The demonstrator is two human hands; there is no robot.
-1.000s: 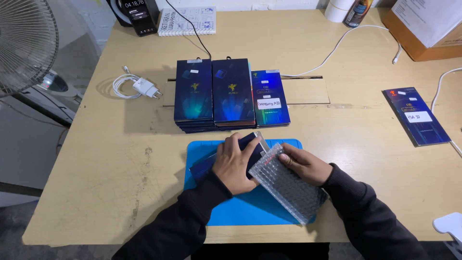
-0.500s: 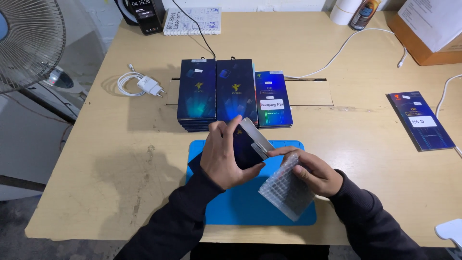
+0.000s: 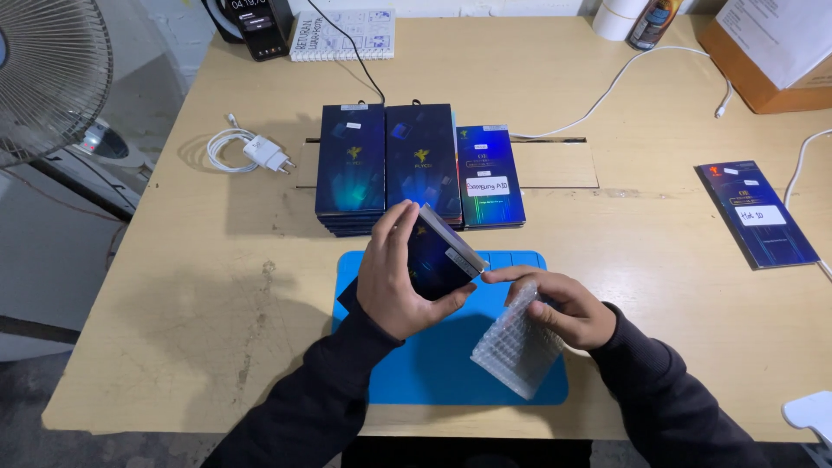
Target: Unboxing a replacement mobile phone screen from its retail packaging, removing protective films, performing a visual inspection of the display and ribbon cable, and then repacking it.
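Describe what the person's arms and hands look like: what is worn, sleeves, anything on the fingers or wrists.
Both arms wear long dark sleeves, black or near it, of soft, creased cloth that ends at the wrists. The left hand and right hand are bare: no gloves, and no rings, watch or wristband show. The left sleeve and right sleeve look alike, plain and unmarked.

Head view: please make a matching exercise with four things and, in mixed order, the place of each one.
Things:
1. dark box
2. bubble wrap
3. white charger
4. blue mat

Places:
A. on the table, left of the box stacks
B. under both hands, near the table's front edge
C. in the left hand
D. in the right hand

Pairs: 1-C, 2-D, 3-A, 4-B
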